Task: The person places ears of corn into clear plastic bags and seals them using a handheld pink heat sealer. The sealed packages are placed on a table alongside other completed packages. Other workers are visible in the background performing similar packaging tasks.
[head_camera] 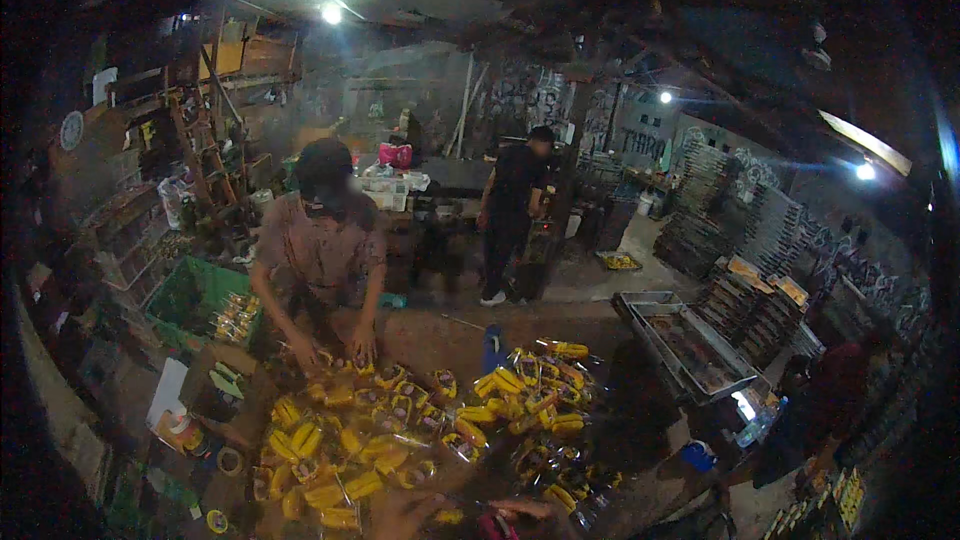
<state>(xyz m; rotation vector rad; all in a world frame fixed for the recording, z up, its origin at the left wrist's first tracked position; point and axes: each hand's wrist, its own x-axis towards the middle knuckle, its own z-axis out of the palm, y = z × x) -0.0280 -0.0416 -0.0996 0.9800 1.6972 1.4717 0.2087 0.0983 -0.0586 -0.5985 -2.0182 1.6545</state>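
Observation:
At the bottom edge, my left hand (411, 508) is blurred beside a heap of yellow, elongated, bread-like pieces in clear plastic wrappers (367, 484). My right hand (529, 510) reaches in from the right, close to a small red object (497, 526); whether it grips that object is unclear. Between the two hands lies a small yellow piece (450, 516). A second pile of wrapped yellow pieces (540, 390) covers the table to the upper right. Dark shadow and blur hide my fingers.
Across the table a person (319, 240) handles wrapped pieces; another person (517, 210) stands farther back. A green crate (199, 277), a cardboard box (217, 382) and a tape roll (229, 460) are at left. Metal trays (686, 345) sit at right.

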